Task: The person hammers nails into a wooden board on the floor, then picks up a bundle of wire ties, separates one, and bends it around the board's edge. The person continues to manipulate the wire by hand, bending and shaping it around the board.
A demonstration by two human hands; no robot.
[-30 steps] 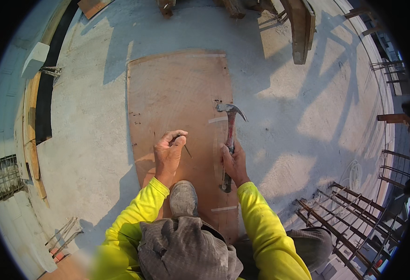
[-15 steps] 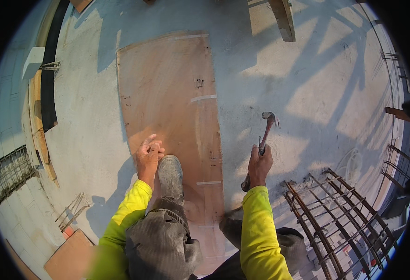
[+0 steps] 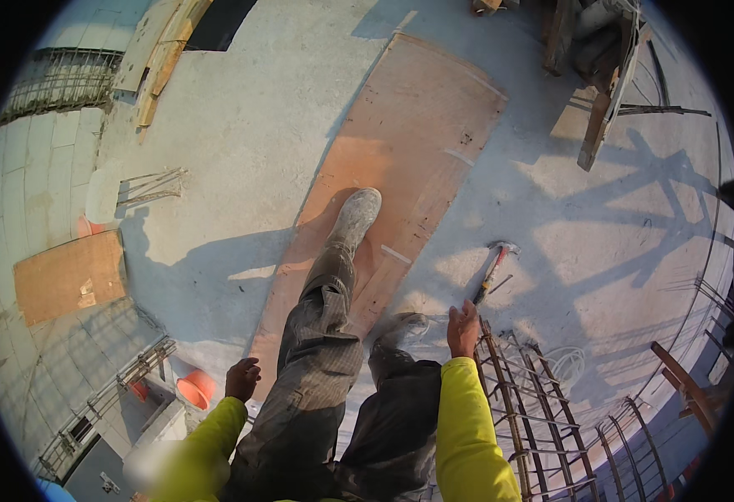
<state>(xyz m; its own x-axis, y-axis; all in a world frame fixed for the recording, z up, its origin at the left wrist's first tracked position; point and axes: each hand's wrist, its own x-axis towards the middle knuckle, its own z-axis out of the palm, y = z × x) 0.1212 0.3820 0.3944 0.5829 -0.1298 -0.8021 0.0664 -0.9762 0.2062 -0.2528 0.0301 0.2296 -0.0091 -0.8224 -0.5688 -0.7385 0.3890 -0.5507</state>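
Note:
My right hand (image 3: 464,330) is closed around the lower handle of a claw hammer (image 3: 491,272). Its steel head points away from me, and the handle has red and yellow parts. A thin dark piece juts out beside the handle; I cannot make out what it is. My left hand (image 3: 243,379) hangs low beside my left leg, fingers curled in. Whether anything is inside them is hidden. One dusty boot (image 3: 357,216) stands on a long brown plywood sheet (image 3: 434,100) lying on the concrete floor. The other boot (image 3: 400,330) is to the right of it, off the sheet.
A rebar cage (image 3: 542,410) stands close by my right hand, with a white coiled hose (image 3: 567,368) behind it. Timber props (image 3: 597,125) are at the far right. At left are rebar stubs (image 3: 151,186), a loose board (image 3: 74,278) and an orange bucket (image 3: 195,389).
My view has turned and moved, so the plywood now slants to the upper right. My left hand has dropped from over the sheet to beside my leg. The hammer stays in my right hand.

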